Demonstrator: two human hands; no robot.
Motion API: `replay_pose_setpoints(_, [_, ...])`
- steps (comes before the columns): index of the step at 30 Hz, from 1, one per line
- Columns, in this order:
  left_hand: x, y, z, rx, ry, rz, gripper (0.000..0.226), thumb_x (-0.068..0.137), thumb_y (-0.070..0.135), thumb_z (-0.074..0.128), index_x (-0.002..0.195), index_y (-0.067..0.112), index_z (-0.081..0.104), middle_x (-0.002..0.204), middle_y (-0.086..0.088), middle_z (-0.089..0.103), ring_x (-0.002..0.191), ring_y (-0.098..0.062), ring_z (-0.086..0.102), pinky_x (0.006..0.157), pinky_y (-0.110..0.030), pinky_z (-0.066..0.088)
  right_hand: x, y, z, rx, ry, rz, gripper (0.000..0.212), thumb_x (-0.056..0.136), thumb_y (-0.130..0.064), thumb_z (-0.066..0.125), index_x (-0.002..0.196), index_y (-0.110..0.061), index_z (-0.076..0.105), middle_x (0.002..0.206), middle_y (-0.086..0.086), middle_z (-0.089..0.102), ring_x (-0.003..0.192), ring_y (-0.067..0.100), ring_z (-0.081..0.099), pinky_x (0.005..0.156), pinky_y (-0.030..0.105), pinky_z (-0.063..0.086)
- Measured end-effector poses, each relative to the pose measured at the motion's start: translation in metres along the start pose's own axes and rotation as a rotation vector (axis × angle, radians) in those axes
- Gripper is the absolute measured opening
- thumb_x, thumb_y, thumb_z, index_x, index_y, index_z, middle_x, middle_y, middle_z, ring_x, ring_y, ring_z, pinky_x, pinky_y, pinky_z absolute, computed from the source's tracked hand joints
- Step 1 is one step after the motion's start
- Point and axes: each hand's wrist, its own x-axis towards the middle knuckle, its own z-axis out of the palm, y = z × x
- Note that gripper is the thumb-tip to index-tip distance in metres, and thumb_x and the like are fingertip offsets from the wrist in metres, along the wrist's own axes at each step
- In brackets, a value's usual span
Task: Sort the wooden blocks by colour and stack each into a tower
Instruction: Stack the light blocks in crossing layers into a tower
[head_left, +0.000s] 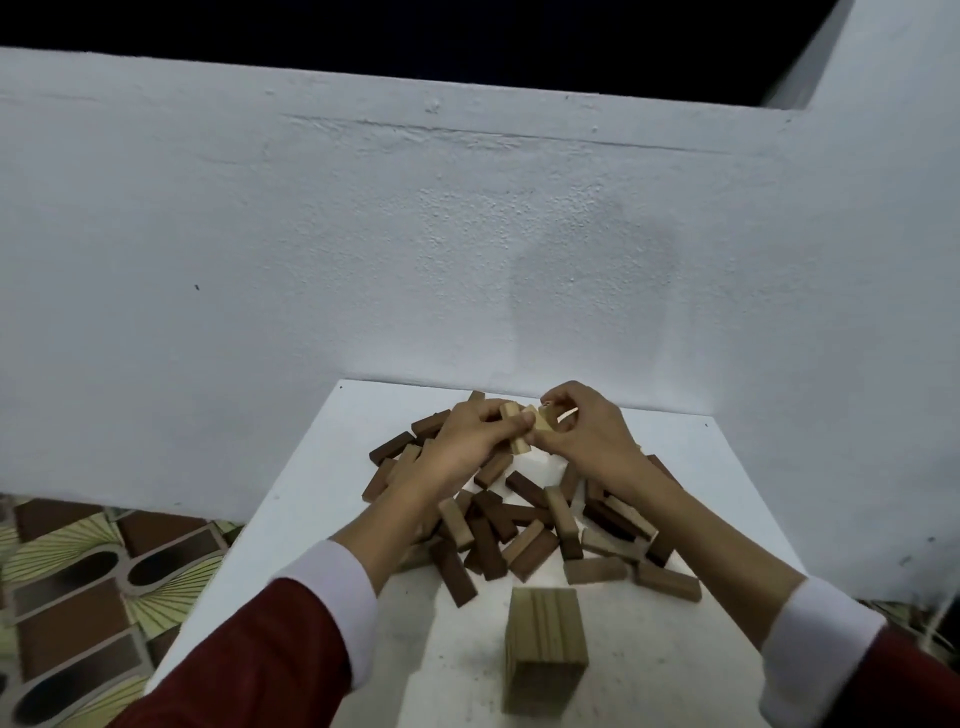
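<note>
Gathering pale blocks is the step I judge to be in hand: my left hand (470, 434) and right hand (584, 434) meet at the far side of the white tabletop (675, 670), above the heap. The left fingers (511, 423) are curled round an upright pale block (517, 431), and the right fingers are pinched on another light block (543, 418) lying tilted against it; I cannot tell whether a third piece is in that cluster.

Near me stands a light-wood tower (545, 652), a few layers high, with streaked grain on its top face, square and steady by the look of it. Between it and my hands lies the loose pile of blocks (519, 525), mostly dark brown with mid-brown and pale ones mixed through, crossing at all angles.

Next, I reckon, the held pieces want squaring side by side, then carrying back over the pile and setting crosswise on the tower without nudging it. The dark and mid-brown pieces show no tower yet.
</note>
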Motion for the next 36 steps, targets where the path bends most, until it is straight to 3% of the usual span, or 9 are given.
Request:
replay_pose_setpoints(5, [-0.04, 0.027, -0.003, -0.119, 0.002, 0.081, 0.036, 0.081, 0.025, 0.067, 0.098, -0.006, 0.065, 0.093, -0.021, 0.064, 0.088, -0.028, 0.061, 0.088, -0.042, 0.049, -0.032, -0.036, -0.01, 0.108, -0.075, -0.026, 0.023, 0.081, -0.018, 0.072, 0.1, -0.013, 0.061, 0.101, 0.012, 0.061, 0.062, 0.008, 0.061, 0.061, 0.024, 0.047])
replay_pose_setpoints(9, [-0.073, 0.043, -0.011, -0.072, -0.006, 0.147, 0.021, 0.089, 0.014, 0.059, 0.087, -0.006, 0.063, 0.071, -0.007, 0.063, 0.061, -0.009, 0.059, 0.061, -0.018, 0.048, -0.053, -0.06, -0.007, 0.054, -0.056, -0.083, 0.011, 0.09, -0.021, 0.062, 0.1, -0.017, 0.064, 0.103, 0.008, 0.061, 0.074, 0.014, 0.058, 0.059, 0.018, 0.038])
replay_pose_setpoints(12, [-0.093, 0.047, -0.019, -0.086, 0.01, 0.136, 0.018, 0.095, 0.009, 0.051, 0.088, -0.005, 0.06, 0.062, -0.003, 0.059, 0.05, -0.006, 0.054, 0.048, -0.014, 0.043, -0.067, -0.073, -0.003, 0.067, -0.061, -0.091, 0.01, 0.092, -0.012, 0.057, 0.099, -0.014, 0.064, 0.101, 0.009, 0.061, 0.078, 0.022, 0.062, 0.055, 0.015, 0.04])
replay_pose_setpoints(16, [-0.112, 0.038, -0.038, -0.159, 0.053, 0.078, 0.023, 0.094, 0.019, 0.052, 0.092, -0.002, 0.063, 0.083, -0.02, 0.047, 0.068, -0.026, 0.042, 0.06, -0.035, 0.033, -0.088, -0.086, 0.013, 0.158, -0.091, -0.076, 0.003, 0.091, -0.009, 0.058, 0.094, -0.009, 0.06, 0.09, 0.017, 0.064, 0.074, 0.031, 0.067, 0.053, 0.018, 0.051])
replay_pose_setpoints(20, [-0.132, 0.026, -0.047, -0.242, 0.095, 0.052, 0.023, 0.098, 0.01, 0.04, 0.083, 0.006, 0.057, 0.081, -0.016, 0.049, 0.059, -0.018, 0.038, 0.058, -0.03, 0.03, -0.098, -0.087, 0.038, 0.029, -0.089, -0.107, 0.004, 0.089, -0.013, 0.062, 0.089, -0.009, 0.061, 0.071, -0.001, 0.06, 0.058, 0.003, 0.059, 0.052, 0.01, 0.042])
replay_pose_setpoints(23, [-0.149, 0.008, -0.053, -0.277, 0.097, 0.001, 0.026, 0.099, 0.005, 0.035, 0.081, 0.01, 0.054, 0.076, -0.012, 0.05, 0.062, -0.014, 0.041, 0.058, -0.023, 0.038, -0.106, -0.085, 0.059, -0.12, -0.142, -0.16, 0.007, 0.089, -0.012, 0.061, 0.091, -0.006, 0.065, 0.073, -0.009, 0.053, 0.068, 0.005, 0.051, 0.053, 0.006, 0.035])
replay_pose_setpoints(26, [-0.162, -0.023, -0.068, -0.097, 0.09, -0.056, 0.018, 0.099, 0.006, 0.038, 0.084, 0.009, 0.049, 0.074, -0.007, 0.051, 0.065, -0.014, 0.042, 0.058, -0.022, 0.038, -0.118, -0.078, 0.081, -0.244, -0.21, -0.194, 0.014, 0.092, -0.009, 0.055, 0.096, -0.003, 0.067, 0.088, -0.001, 0.051, 0.081, 0.01, 0.047, 0.061, 0.005, 0.035])
replay_pose_setpoints(30, [-0.177, -0.054, -0.079, 0.189, -0.008, -0.121, 0.015, 0.099, 0.014, 0.044, 0.09, 0.022, 0.053, 0.062, 0.015, 0.052, 0.061, -0.007, 0.038, 0.058, -0.02, 0.034, -0.128, -0.055, 0.111, -0.333, -0.329, -0.181, 0.024, 0.091, 0.001, 0.044, 0.1, 0.003, 0.066, 0.093, 0.012, 0.053, 0.093, 0.027, 0.05, 0.07, 0.024, 0.032])
replay_pose_setpoints(36, [-0.179, -0.081, -0.077, 0.334, -0.132, -0.295, 0.033, 0.098, 0.012, 0.047, 0.067, 0.016, 0.036, 0.065, -0.003, 0.042, 0.059, -0.012, 0.036, 0.054, -0.019, 0.032, -0.144, -0.023, 0.145, -0.381, -0.383, 0.007, 0.022, 0.091, 0.0, 0.041, 0.113, 0.0, 0.045, 0.107, 0.018, 0.052, 0.088, 0.024, 0.045, 0.07, 0.032, 0.037])
